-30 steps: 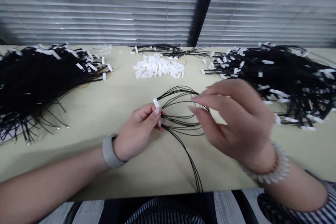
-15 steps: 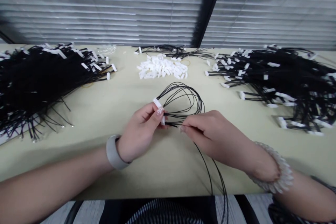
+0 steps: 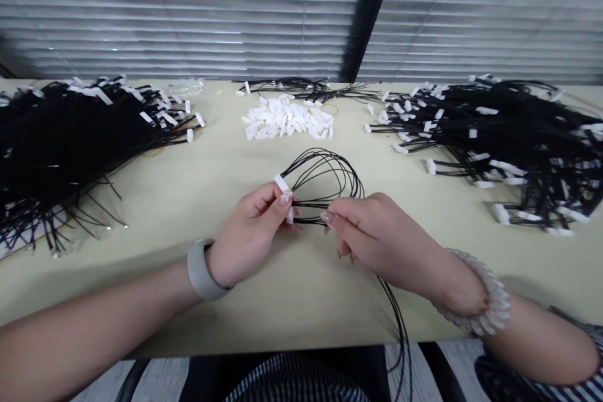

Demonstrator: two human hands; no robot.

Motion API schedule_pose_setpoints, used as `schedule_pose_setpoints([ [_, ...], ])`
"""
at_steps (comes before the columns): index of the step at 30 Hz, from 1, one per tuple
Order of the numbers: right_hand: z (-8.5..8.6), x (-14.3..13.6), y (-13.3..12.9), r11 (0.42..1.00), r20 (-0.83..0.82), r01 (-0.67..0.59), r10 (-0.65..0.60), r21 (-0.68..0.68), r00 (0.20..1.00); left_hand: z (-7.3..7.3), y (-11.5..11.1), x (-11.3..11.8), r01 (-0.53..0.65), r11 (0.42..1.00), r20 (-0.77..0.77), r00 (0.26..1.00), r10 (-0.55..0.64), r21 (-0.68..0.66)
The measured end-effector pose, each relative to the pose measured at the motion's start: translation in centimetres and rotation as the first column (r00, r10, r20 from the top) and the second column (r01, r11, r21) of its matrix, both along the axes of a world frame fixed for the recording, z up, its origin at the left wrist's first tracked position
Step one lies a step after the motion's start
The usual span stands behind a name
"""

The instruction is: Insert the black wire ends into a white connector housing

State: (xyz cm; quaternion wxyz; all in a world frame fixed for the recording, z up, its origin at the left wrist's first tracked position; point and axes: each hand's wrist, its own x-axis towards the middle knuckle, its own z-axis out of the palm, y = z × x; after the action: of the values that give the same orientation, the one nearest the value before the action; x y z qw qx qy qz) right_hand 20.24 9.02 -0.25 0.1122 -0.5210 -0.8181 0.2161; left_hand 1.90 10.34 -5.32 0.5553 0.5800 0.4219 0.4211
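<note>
Between thumb and fingers, my left hand (image 3: 257,220) pinches a white connector (image 3: 281,183). A second white connector (image 3: 289,216) shows just below the thumb, partly covered by the fingers. Thin black wires (image 3: 330,157) loop out of the upper connector and curve back toward the lower one. My right hand (image 3: 377,232) is closed around black wires just right of the connectors, thumb and forefinger pressed together. From under that hand, loose black wires (image 3: 398,314) hang over the table's front edge.
White connectors lie in a loose pile (image 3: 287,119) at the back middle of the table (image 3: 188,320). Behind it are black wires (image 3: 306,86). Large heaps of black wire with white connectors lie left (image 3: 80,138) and right (image 3: 513,138). Window blinds (image 3: 188,19) stand behind.
My right hand's thumb and forefinger have moved slightly up along the wires, and its other fingers now show below. The single wire that hung beneath it is no longer visible. My left hand keeps its grip.
</note>
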Motion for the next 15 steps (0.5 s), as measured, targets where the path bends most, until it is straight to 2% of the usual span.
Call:
schedule_pose_setpoints([
  [3, -0.3, 0.1, 0.1, 0.998, 0.063, -0.004, 0.0, 0.064, 0.998, -0.1, 0.0, -0.1, -0.008, 1.0, -0.064, 0.998, 0.009, 0.009],
  [5, -0.5, 0.3, 0.2, 0.98, 0.15, -0.082, 0.055, 0.179, 0.987, -0.1, 0.1, -0.1, -0.016, 1.0, -0.036, 0.999, 0.016, -0.012],
  [8, -0.3, 1.1, 0.3, 0.877, 0.345, -0.245, 0.099, 0.413, 0.933, 0.1, 0.2, 0.1, -0.035, 0.996, 0.087, 0.995, 0.042, -0.078],
  [10, 0.2, 1.9, 0.5, 0.788, 0.449, -0.263, -0.02, 0.557, 0.893, 0.4, 0.2, 0.3, -0.057, 0.989, 0.171, 0.982, 0.08, -0.137],
  [12, 0.7, 2.9, 0.7, 0.697, 0.422, -0.166, -0.214, 0.698, 0.881, 0.7, 0.2, 0.5, -0.083, 0.977, 0.235, 0.963, 0.129, -0.197],
  [13, 1.0, 3.3, 0.8, 0.643, 0.341, -0.078, -0.295, 0.762, 0.892, 0.8, 0.2, 0.6, -0.093, 0.97, 0.258, 0.954, 0.151, -0.223],
  [14, 1.2, 3.7, 1.0, 0.597, 0.211, 0.038, -0.341, 0.801, 0.916, 1.0, 0.2, 0.7, -0.098, 0.965, 0.276, 0.947, 0.165, -0.242],
  [15, 1.5, 3.9, 1.1, 0.58, 0.04, 0.175, -0.339, 0.796, 0.94, 1.0, 0.2, 0.7, -0.097, 0.963, 0.288, 0.942, 0.171, -0.252],
])
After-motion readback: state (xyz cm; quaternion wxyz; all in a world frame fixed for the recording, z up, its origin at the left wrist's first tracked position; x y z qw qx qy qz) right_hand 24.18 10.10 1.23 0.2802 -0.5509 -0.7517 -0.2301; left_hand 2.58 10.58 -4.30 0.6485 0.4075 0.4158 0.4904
